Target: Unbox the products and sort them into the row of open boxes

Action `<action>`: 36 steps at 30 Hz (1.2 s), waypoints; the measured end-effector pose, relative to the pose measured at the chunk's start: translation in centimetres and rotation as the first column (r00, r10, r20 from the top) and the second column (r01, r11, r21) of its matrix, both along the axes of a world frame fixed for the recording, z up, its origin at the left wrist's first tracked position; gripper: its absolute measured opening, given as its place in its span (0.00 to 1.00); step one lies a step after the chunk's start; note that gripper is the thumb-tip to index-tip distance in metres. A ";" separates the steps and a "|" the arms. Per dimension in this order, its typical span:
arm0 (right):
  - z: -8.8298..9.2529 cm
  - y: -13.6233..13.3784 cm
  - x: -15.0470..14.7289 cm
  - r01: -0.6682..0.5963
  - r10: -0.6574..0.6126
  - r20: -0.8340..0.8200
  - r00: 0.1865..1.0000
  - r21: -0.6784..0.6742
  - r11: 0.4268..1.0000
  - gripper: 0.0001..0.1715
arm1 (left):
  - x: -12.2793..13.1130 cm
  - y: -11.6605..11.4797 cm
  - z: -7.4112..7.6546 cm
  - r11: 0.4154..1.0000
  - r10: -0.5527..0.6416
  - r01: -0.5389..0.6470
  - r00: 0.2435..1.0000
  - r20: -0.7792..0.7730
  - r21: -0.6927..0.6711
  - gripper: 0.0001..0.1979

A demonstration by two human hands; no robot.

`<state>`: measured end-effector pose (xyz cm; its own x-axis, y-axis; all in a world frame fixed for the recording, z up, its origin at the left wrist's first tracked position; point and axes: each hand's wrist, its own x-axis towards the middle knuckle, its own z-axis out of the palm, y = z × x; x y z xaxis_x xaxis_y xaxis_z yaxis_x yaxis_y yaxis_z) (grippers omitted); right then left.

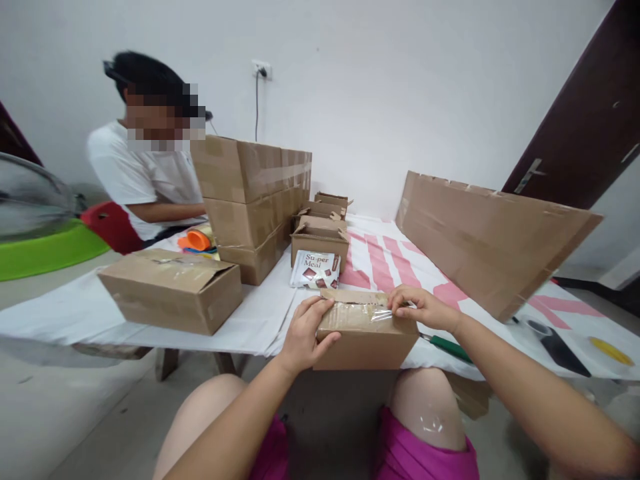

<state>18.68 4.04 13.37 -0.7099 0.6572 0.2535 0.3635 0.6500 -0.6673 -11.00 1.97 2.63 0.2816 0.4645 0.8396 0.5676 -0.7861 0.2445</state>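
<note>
A small cardboard box (357,347) sits at the front edge of the table before me, with shiny clear tape (367,312) across its top. My left hand (306,333) grips the box's left end, thumb along the front top edge and fingers over the top. At the top right corner, the fingers of my right hand (413,307) are curled and pinch the end of the clear tape. Just behind the box, a white packet (315,269) printed "Super Meal" leans against an open cardboard box (320,240).
Stacked taped boxes (260,220) stand left of centre, and another box (173,287) lies front left. A large cardboard sheet (490,240) stands at right. Near my right forearm are a green-handled tool (450,348) and a tape roll (539,327). A person (150,167) sits across at left.
</note>
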 end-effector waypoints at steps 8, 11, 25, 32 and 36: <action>-0.1 0.0 2.9 0.143 -0.180 -0.209 0.961 -0.180 0.973 0.20 | 0.1 0.0 0.1 1.000 -0.007 0.007 1.000 0.004 -0.024 0.26; 0.1 -0.4 4.2 0.205 -0.250 -0.252 0.935 -0.193 0.960 0.20 | 0.0 -0.2 0.6 0.998 -0.028 0.029 1.000 0.013 -0.048 0.21; 3.2 1.7 -0.6 0.199 -0.288 -0.261 0.921 -0.318 0.927 0.23 | -0.2 0.2 1.4 0.936 -0.107 0.171 0.970 0.216 -0.307 0.30; 3.5 3.2 -3.0 0.108 -0.123 -0.018 0.992 -0.367 0.924 0.17 | -0.8 -0.1 1.8 0.948 -0.092 0.109 0.993 0.070 -0.300 0.14; 3.2 4.1 -3.8 0.005 0.040 0.092 0.995 -0.446 0.895 0.17 | -0.6 -0.3 1.7 0.942 -0.108 0.135 0.989 0.100 -0.309 0.15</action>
